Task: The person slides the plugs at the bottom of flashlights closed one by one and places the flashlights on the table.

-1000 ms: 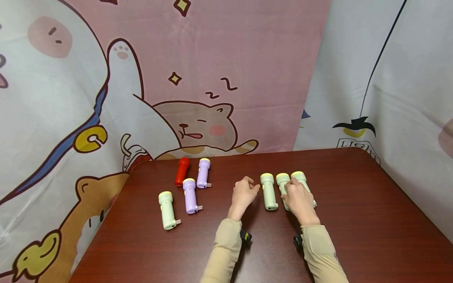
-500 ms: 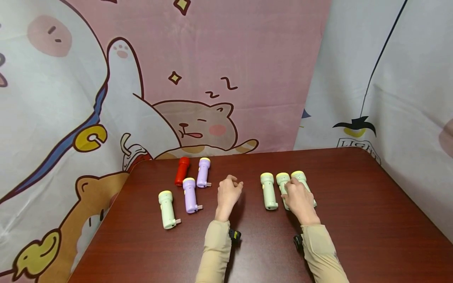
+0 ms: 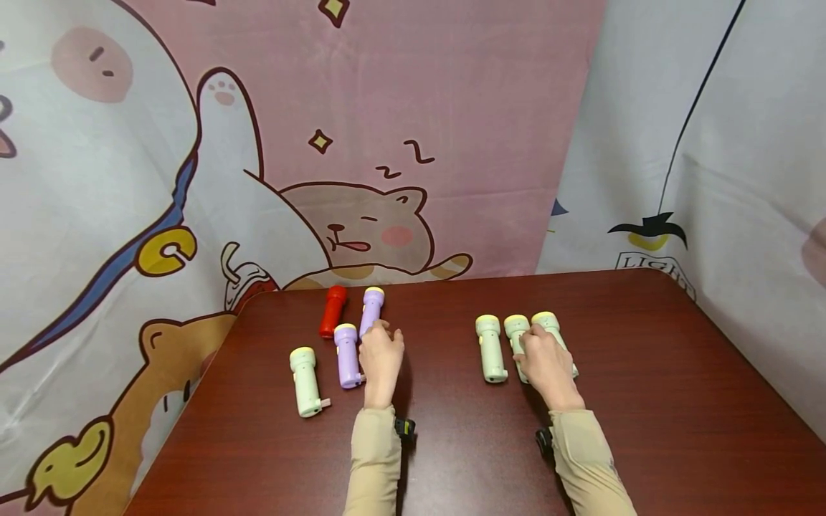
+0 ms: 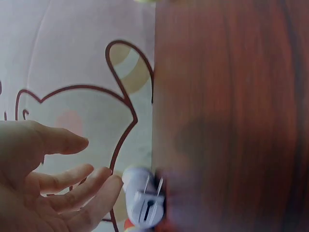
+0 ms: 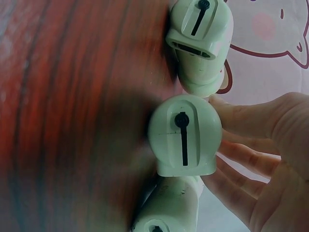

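My left hand (image 3: 382, 355) hovers beside the far purple flashlight (image 3: 371, 308), hiding its lower part. In the left wrist view its fingers (image 4: 79, 191) are spread and loosely bent, with a gap from a purple flashlight (image 4: 142, 205) whose plug prongs stick out. At the right, my right hand (image 3: 547, 364) holds the middle light green flashlight (image 3: 515, 327), thumb and fingers around its sides; its end (image 5: 186, 140) faces the right wrist camera. Light green flashlights lie on both sides of it, one on the left (image 3: 492, 351) and one on the right (image 3: 546, 321), partly covered.
At the table's left side lie a red flashlight (image 3: 333, 312), a nearer purple flashlight (image 3: 347, 358) and a light green flashlight (image 3: 305, 383) with its plug folded out. The brown table (image 3: 464, 459) meets a cartoon-printed cloth (image 3: 490, 143) at the back.
My left hand has moved left, from beside the right-hand green flashlights to the far purple flashlight. The right hand has stayed in place on the middle green flashlight.
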